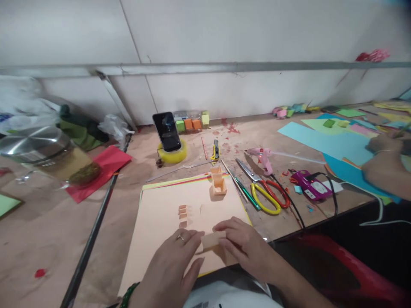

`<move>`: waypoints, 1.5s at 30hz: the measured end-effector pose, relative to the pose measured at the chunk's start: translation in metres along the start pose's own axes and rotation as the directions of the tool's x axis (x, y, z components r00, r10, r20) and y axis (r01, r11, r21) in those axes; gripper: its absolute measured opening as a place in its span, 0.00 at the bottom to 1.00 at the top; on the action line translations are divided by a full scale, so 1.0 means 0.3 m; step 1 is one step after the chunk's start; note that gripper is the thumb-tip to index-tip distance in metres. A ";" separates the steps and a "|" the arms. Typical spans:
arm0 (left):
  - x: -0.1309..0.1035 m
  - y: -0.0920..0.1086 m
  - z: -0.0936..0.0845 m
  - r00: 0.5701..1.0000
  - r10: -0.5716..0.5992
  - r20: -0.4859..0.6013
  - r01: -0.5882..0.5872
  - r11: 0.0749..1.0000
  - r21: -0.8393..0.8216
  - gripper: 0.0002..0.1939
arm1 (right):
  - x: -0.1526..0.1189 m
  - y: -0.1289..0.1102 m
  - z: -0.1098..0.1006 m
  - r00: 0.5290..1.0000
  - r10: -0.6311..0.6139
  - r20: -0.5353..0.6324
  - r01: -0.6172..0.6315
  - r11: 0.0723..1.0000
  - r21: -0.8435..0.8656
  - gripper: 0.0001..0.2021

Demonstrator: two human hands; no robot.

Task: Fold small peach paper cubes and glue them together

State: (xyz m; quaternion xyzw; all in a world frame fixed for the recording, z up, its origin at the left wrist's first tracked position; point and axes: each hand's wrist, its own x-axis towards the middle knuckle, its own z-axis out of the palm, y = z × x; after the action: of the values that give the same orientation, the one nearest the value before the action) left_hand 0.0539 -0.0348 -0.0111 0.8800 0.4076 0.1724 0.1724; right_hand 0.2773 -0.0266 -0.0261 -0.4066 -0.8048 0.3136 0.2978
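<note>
A small peach paper piece (213, 241) is between my two hands, above a stack of peach paper sheets (160, 205). My right hand (242, 244) pinches its right end between thumb and fingers. My left hand (180, 256), with a ring on it, touches the left end with its fingertips, its thumb held apart below. Two small open peach paper boxes (219, 186) stand at the back of the stack. Several tiny folded peach pieces (183, 216) lie in a column left of centre.
Scissors (266, 192), a green pen (247, 193), a pink glue gun (261, 158) and a purple device (311, 186) lie right. A phone (167, 131) leans on yellow tape (175, 155) behind. A glass jar (51, 154) is left. Another person's hand (383, 158) is far right.
</note>
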 end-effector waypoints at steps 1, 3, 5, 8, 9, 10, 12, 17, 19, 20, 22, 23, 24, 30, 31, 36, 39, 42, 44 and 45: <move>-0.003 -0.001 0.005 0.999 0.000 -0.039 0.001 1.000 0.019 0.22 | 0.002 -0.001 0.002 1.000 0.030 -0.004 -0.030 1.000 -0.006 0.11; -0.008 0.000 0.016 0.990 -0.007 -0.142 0.018 0.997 0.078 0.26 | 0.005 -0.003 0.009 0.995 0.103 -0.016 -0.103 0.994 -0.027 0.11; -0.008 0.009 0.025 0.975 -0.007 -0.223 0.042 0.987 0.153 0.25 | 0.008 -0.004 0.016 0.987 0.157 -0.019 -0.158 0.986 -0.046 0.10; 0.004 0.028 0.026 0.967 0.085 -0.239 -0.019 0.964 0.265 0.20 | 0.013 -0.004 0.022 0.982 0.187 -0.004 -0.187 0.981 -0.060 0.08; 0.010 0.034 0.024 0.968 0.132 -0.216 -0.065 0.955 0.291 0.19 | 0.014 -0.003 0.022 0.982 0.190 0.002 -0.190 0.980 -0.062 0.08; 0.015 0.038 0.022 0.968 0.172 -0.182 -0.111 0.946 0.305 0.19 | 0.014 -0.003 0.021 0.981 0.194 0.009 -0.193 0.979 -0.062 0.08; 0.023 0.043 0.021 0.973 0.207 -0.104 -0.166 0.937 0.306 0.17 | 0.015 -0.005 0.016 0.979 0.202 0.028 -0.200 0.978 -0.056 0.08; 0.019 0.034 0.042 0.984 0.180 0.005 -0.173 0.935 0.309 0.17 | 0.015 -0.014 -0.004 0.979 0.190 0.069 -0.190 0.982 -0.016 0.07; 0.011 0.025 0.058 0.982 0.187 0.021 -0.184 0.932 0.311 0.17 | 0.017 -0.015 -0.005 0.981 0.185 0.058 -0.184 0.983 -0.022 0.08; 0.006 0.020 0.066 0.982 0.188 0.022 -0.186 0.932 0.310 0.17 | 0.018 -0.013 -0.003 0.982 0.184 0.042 -0.183 0.983 -0.035 0.09; -0.004 0.011 0.079 0.980 0.196 0.025 -0.194 0.930 0.311 0.18 | 0.019 -0.009 0.008 0.983 0.182 0.005 -0.181 0.981 -0.075 0.10; -0.008 0.006 0.084 0.979 0.199 0.033 -0.199 0.929 0.312 0.18 | 0.018 -0.007 0.015 0.984 0.179 -0.014 -0.179 0.979 -0.097 0.10; -0.011 0.003 0.087 0.979 0.203 0.037 -0.204 0.928 0.313 0.18 | 0.016 -0.005 0.022 0.984 0.174 -0.033 -0.177 0.977 -0.122 0.10; -0.011 -0.006 0.083 0.966 0.256 0.020 -0.249 0.915 0.319 0.19 | 0.000 -0.002 0.050 0.981 0.140 -0.136 -0.168 0.960 -0.224 0.07; -0.008 -0.006 0.081 0.965 0.260 0.024 -0.254 0.912 0.323 0.19 | -0.002 -0.002 0.051 0.981 0.133 -0.139 -0.162 0.961 -0.224 0.07; 0.007 -0.004 0.067 0.954 0.292 0.069 -0.297 0.889 0.348 0.20 | -0.010 -0.004 0.052 0.982 0.123 -0.144 -0.151 0.966 -0.210 0.08; 0.017 -0.001 0.047 0.959 0.283 0.038 -0.277 0.891 0.359 0.20 | -0.012 -0.003 0.053 0.981 0.129 -0.144 -0.158 0.965 -0.211 0.08; 0.022 0.000 0.033 0.967 0.250 -0.049 -0.218 0.913 0.346 0.19 | -0.012 -0.002 0.054 0.980 0.127 -0.151 -0.157 0.965 -0.210 0.08; 0.018 -0.001 0.038 0.961 0.270 -0.065 -0.233 0.911 0.341 0.17 | -0.012 -0.001 0.053 0.981 0.121 -0.154 -0.151 0.967 -0.205 0.08; 0.015 -0.002 0.046 0.956 0.285 -0.070 -0.246 0.908 0.340 0.17 | -0.012 -0.001 0.053 0.981 0.119 -0.155 -0.149 0.968 -0.203 0.08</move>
State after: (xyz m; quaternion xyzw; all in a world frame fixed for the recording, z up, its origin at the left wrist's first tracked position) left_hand 0.0624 -0.0334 -0.0228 0.9318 0.3164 0.1759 -0.0257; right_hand 0.2674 -0.0339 -0.0367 -0.5110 -0.7812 0.2151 0.2869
